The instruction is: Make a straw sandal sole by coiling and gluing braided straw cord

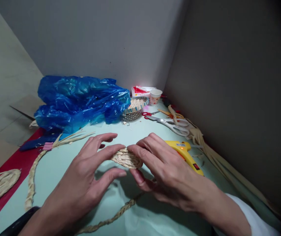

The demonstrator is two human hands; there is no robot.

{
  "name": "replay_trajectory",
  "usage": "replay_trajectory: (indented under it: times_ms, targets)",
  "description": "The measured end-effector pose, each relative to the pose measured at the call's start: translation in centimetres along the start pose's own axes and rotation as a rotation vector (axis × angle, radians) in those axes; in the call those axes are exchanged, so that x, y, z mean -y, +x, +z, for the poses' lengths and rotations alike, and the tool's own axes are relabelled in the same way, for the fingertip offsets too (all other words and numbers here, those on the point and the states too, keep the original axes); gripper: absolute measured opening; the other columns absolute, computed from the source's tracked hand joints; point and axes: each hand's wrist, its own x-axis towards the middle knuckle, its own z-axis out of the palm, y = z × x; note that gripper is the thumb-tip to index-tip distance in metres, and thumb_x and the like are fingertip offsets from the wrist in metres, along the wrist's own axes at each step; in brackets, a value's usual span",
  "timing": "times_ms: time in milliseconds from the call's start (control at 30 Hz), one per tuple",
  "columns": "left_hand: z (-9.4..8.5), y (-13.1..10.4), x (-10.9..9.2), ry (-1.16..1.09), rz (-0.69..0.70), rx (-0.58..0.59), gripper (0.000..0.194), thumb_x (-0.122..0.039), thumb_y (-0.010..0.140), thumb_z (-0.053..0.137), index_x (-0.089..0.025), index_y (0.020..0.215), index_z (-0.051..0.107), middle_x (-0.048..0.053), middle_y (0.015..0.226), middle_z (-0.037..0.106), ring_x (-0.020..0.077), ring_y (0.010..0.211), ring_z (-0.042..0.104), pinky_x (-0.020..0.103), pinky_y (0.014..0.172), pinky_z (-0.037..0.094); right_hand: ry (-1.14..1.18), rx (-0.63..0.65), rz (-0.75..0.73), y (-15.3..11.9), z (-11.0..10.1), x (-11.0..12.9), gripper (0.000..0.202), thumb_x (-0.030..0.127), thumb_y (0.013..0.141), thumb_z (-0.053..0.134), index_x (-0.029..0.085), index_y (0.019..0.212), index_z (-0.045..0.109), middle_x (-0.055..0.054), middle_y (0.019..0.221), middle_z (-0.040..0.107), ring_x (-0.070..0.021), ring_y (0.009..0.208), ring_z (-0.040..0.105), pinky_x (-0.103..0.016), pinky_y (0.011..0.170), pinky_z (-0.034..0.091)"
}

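A small coiled disc of braided straw (127, 158) is held up above the pale green table cover. My right hand (162, 167) pinches its right side, fingers on top and thumb below. My left hand (88, 170) is at the disc's left side with fingers spread. Its index fingertip touches the upper edge, while its thumb stands apart below. A straw braid (115, 216) runs from near my right hand down to the bottom edge. More braid (31, 183) lies at the left, with a pink clip (48, 146) near its loose strands.
Beyond my right hand lies a yellow glue gun (188, 152). Scissors (172, 124), a woven basket (140, 103) and a paper cup (155, 96) stand farther back. A blue plastic bag (78, 101) is at back left. Straw strips (219, 160) line the right wall.
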Motion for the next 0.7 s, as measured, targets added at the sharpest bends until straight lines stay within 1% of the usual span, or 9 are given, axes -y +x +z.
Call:
replay_trajectory:
  times_ms: [100, 200, 300, 400, 533, 600, 700]
  targets:
    - [0.5, -0.4, 0.5, 0.116, 0.161, 0.003, 0.025, -0.023, 0.096, 0.061, -0.026, 0.119, 0.069, 0.010, 0.138, 0.062, 0.0278, 0.128, 0.057, 0.039, 0.108, 0.041, 0.086, 0.036, 0.041, -0.1, 0.0, -0.2, 0.026, 0.017, 0.098, 0.055, 0.003, 0.117, 0.066, -0.011, 0.093, 0.061, -0.0218, 0.084, 0.050, -0.034, 0.072, 0.046]
    - [0.9, -0.7, 0.8, 0.162, 0.224, -0.012, 0.024, -0.013, 0.097, 0.055, -0.025, 0.116, 0.064, 0.010, 0.141, 0.059, 0.0269, 0.130, 0.053, 0.039, 0.110, 0.037, 0.128, 0.044, 0.065, -0.1, 0.0, -0.2, 0.027, 0.018, 0.098, 0.057, 0.004, 0.118, 0.065, -0.011, 0.096, 0.061, -0.0215, 0.087, 0.051, -0.033, 0.074, 0.047]
    - [1.0, -0.6, 0.8, 0.163, 0.238, -0.022, 0.021, -0.011, 0.096, 0.054, -0.024, 0.111, 0.062, 0.011, 0.142, 0.057, 0.0279, 0.132, 0.052, 0.041, 0.111, 0.035, 0.138, 0.062, 0.075, 0.0, -0.1, -0.2, 0.025, 0.019, 0.099, 0.055, 0.006, 0.118, 0.064, -0.011, 0.096, 0.061, -0.0212, 0.087, 0.052, -0.032, 0.074, 0.047]
    - [1.2, -0.6, 0.6, 0.158, 0.244, -0.025, 0.020, -0.010, 0.097, 0.053, -0.024, 0.108, 0.061, 0.010, 0.143, 0.057, 0.0267, 0.134, 0.050, 0.039, 0.113, 0.034, 0.134, 0.068, 0.079, 0.0, -0.2, -0.1, 0.026, 0.020, 0.099, 0.055, 0.005, 0.118, 0.065, -0.011, 0.096, 0.061, -0.0212, 0.088, 0.052, -0.032, 0.075, 0.047]
    - [1.3, -0.6, 0.8, 0.192, 0.269, 0.007, 0.019, -0.009, 0.098, 0.050, -0.023, 0.108, 0.056, 0.011, 0.145, 0.053, 0.0258, 0.138, 0.046, 0.040, 0.115, 0.032, 0.137, 0.064, 0.080, 0.0, -0.3, -0.2, 0.027, 0.019, 0.098, 0.057, 0.003, 0.118, 0.066, -0.010, 0.096, 0.060, -0.0208, 0.088, 0.051, -0.032, 0.075, 0.045]
    - [1.2, -0.6, 1.0, 0.229, 0.283, 0.006, 0.019, -0.009, 0.099, 0.047, -0.023, 0.109, 0.055, 0.011, 0.145, 0.052, 0.0253, 0.138, 0.046, 0.040, 0.115, 0.033, 0.133, 0.054, 0.071, 0.0, -0.2, -0.2, 0.027, 0.019, 0.098, 0.057, 0.002, 0.117, 0.067, -0.010, 0.095, 0.060, -0.0208, 0.087, 0.051, -0.032, 0.075, 0.045]
    - [0.8, -0.5, 1.3, 0.294, 0.317, 0.048, 0.020, -0.009, 0.100, 0.046, -0.023, 0.113, 0.053, 0.012, 0.146, 0.050, 0.0253, 0.139, 0.046, 0.040, 0.114, 0.037, 0.108, 0.050, 0.065, 0.0, -0.1, -0.4, 0.030, 0.023, 0.098, 0.059, 0.003, 0.118, 0.067, -0.011, 0.097, 0.062, -0.0222, 0.087, 0.051, -0.035, 0.075, 0.044]
